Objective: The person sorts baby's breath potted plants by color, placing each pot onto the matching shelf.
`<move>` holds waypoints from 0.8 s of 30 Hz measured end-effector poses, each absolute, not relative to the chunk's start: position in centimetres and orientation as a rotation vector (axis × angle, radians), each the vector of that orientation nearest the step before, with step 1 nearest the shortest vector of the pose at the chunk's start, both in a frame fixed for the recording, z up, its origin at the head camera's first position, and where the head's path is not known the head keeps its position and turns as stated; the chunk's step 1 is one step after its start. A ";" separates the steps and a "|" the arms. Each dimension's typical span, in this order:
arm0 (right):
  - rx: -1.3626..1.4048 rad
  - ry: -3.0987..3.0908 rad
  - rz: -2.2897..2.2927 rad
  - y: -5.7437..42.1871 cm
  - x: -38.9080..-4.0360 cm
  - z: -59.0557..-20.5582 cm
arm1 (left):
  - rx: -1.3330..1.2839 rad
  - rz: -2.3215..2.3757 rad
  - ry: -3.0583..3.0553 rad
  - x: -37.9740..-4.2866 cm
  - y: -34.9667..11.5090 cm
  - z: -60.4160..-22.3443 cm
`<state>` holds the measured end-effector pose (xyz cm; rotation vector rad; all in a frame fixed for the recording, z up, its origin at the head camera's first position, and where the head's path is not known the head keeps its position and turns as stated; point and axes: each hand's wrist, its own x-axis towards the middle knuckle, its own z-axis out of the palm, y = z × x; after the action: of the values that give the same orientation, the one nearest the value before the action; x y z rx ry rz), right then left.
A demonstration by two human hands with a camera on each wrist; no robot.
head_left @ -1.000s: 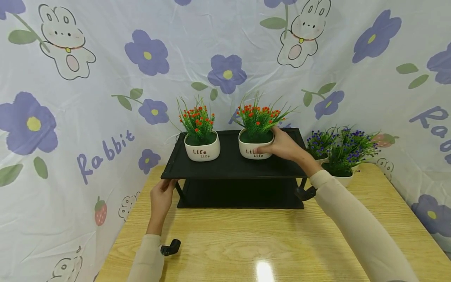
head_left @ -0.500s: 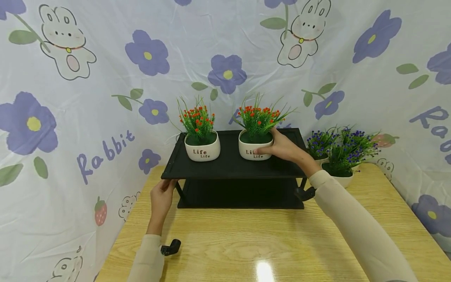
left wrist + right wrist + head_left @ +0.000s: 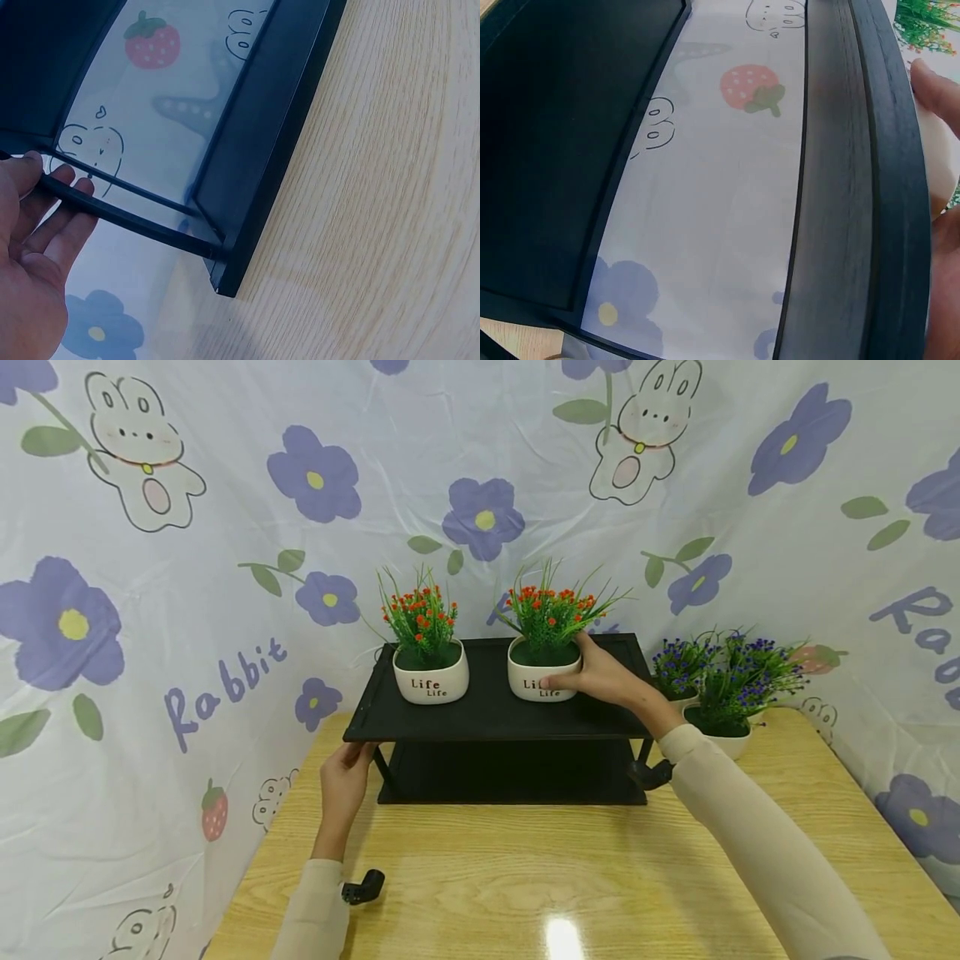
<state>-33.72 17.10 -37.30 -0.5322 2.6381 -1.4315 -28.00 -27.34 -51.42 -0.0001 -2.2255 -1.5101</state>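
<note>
Head view: right hand pinches rounded white pot with orange flowers, thumb front, fingers behind, apparently keeping it upright on black two-tier shelf. Matching orange-flowered white pot stands apart, leftward. Wood-grain surface bears shelf.

Left wrist view: left hand grips slim black post, probably steadying shelf.

Right wrist view: right hand's thumb against pot; fingers cropped.

Shelf black; pots white, brown-lettered; backdrop white, purple-flowered.
</note>
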 end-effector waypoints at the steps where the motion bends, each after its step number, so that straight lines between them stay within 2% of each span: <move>1: -0.531 2.643 -1.419 17.2 -33.6 -37.3 | -0.003 -1.513 -2.227 -28.0 -27.3 -51.4; 13: -0.600 2.659 -1.423 20.1 -32.5 -37.1 | 0.012 -1.500 -2.241 -28.0 -27.4 -51.7; 24: -0.620 2.737 -1.473 25.2 -29.6 -37.2 | -0.017 -1.500 -2.230 -27.9 -27.5 -51.7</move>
<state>-29.64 25.22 -37.16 -0.6203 2.7374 -1.4731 -27.92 -27.50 -51.73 -0.0171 -2.2302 -1.4996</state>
